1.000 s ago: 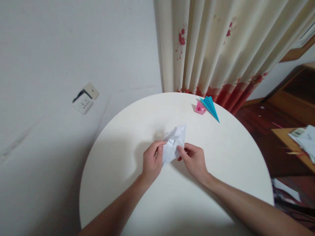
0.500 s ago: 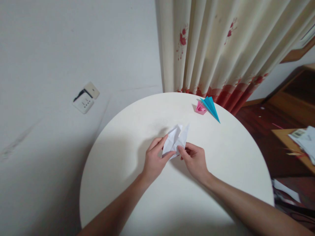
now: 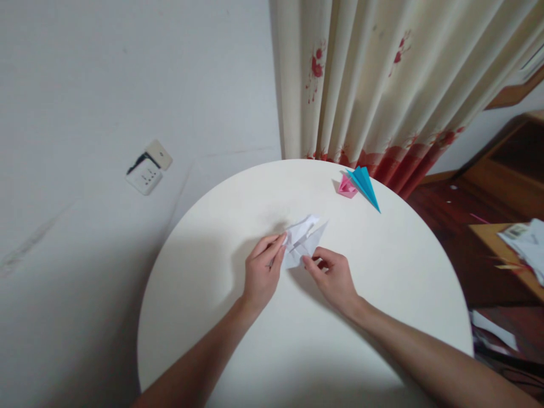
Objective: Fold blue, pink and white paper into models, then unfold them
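While the white paper lies half-folded at mid-frame on the table, the left hand pinches its left edge and the right hand its lower corner; uneven pulling could tear it or skew the crease.

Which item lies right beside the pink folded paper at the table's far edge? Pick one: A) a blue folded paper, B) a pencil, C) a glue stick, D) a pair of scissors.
A: a blue folded paper touches the pink folded paper near the far rim of the round white table.
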The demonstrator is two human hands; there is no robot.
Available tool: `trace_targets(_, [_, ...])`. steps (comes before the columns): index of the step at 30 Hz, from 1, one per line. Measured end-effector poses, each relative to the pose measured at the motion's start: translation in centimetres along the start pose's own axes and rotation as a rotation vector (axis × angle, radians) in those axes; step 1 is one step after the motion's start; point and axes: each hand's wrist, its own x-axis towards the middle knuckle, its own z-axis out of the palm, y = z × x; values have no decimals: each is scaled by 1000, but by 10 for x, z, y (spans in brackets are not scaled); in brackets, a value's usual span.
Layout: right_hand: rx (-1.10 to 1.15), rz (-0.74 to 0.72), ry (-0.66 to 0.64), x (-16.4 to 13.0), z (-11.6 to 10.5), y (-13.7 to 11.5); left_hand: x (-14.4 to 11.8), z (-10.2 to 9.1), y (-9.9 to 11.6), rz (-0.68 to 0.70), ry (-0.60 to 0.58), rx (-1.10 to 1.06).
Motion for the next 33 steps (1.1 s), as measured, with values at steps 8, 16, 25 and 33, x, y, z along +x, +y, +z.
trace_targets(8, [-24,26,15,3,0,4,5,-5,2,4,177,19])
trace_targets(16, [-52,43,12,9,-4,8,0,-2,8,-60,284,-218])
trace_targets(25, [-52,-282,523,16,-29,-7,2,0,-7,-173,293,-110])
trace_targets(33, [-485,-138,-218,-2,-10,-12,-1,4,-2,-162,231,-170])
